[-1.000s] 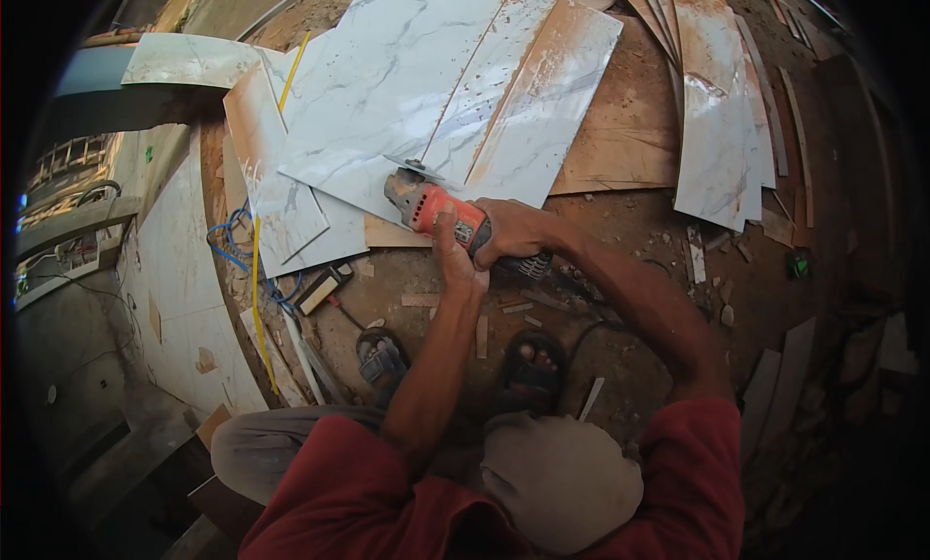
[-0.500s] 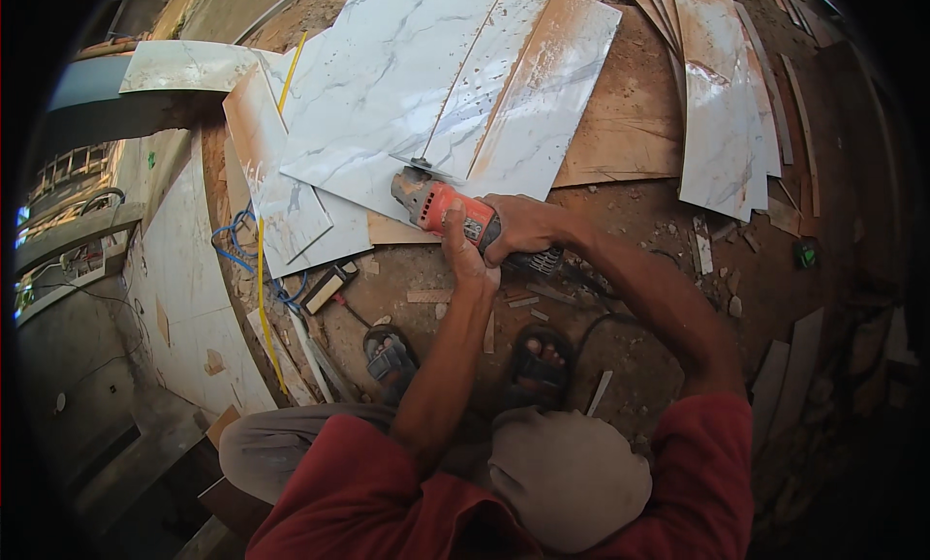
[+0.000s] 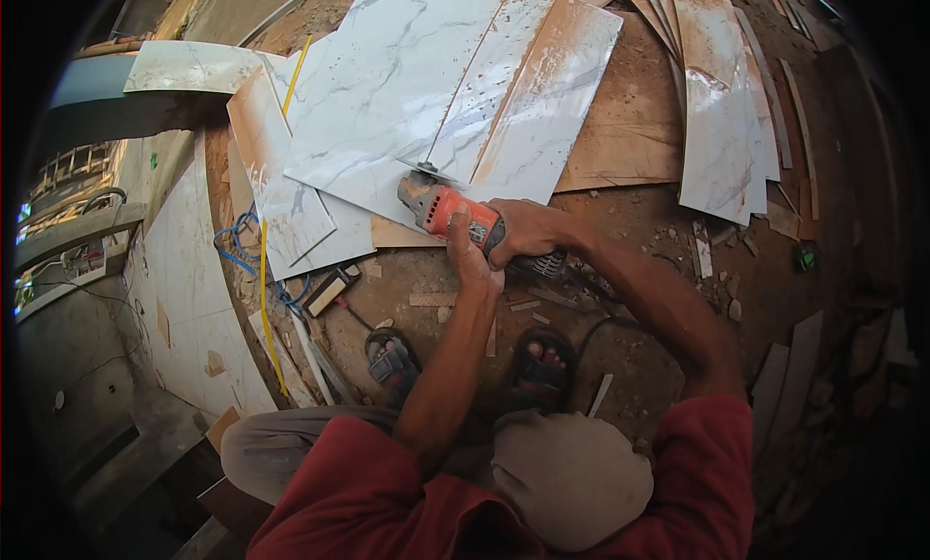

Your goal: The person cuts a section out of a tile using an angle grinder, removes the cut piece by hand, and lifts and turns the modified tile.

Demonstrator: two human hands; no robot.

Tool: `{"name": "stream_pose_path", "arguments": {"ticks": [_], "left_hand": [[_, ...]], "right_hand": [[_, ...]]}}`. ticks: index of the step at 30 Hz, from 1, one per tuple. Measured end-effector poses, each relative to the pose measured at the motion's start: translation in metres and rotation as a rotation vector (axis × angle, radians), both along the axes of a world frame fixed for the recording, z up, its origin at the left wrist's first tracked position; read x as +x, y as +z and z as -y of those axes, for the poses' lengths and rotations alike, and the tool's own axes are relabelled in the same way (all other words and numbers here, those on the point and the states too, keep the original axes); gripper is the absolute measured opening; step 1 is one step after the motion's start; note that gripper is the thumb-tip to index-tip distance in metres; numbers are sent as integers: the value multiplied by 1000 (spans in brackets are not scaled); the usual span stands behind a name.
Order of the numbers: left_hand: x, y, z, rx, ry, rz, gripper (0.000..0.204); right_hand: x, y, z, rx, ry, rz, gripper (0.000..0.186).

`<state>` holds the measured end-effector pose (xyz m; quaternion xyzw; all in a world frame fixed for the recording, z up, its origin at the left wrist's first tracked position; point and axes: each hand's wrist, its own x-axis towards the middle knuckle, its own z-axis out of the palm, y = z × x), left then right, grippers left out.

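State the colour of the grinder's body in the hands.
The grinder's body is orange-red, its front end dusty grey; the head view shows it best.

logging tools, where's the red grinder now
Head view, just above centre: the red grinder is in the left hand and right hand, its disc over the large white tile.

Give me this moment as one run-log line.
left hand: gripping angle grinder body | right hand: gripping its rear | grinder disc: over white marble-look tile, contact unclear
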<state>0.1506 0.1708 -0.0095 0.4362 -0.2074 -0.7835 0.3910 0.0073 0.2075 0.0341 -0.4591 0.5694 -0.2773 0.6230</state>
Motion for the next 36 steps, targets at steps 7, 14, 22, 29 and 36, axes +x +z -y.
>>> {"name": "stream_pose_path", "arguments": {"ticks": [7,14,22,29,36], "left_hand": [[1,-5,1,-11,-5,5,32],[3,-6,1,2,-14,3,31],[0,-2,-2,15,-4,-3,37],[-2,1,-7,12,-13,12,32],[-5,0,-11,39,20,-14,36]], "right_hand": [[0,3,1,14,24,14,72],[-1,10,1,13,35,-8,71],[-1,8,-2,28,2,-15,69],[-3,8,-5,36,30,-8,69],[-4,15,-8,40,19,-13,68]]}}
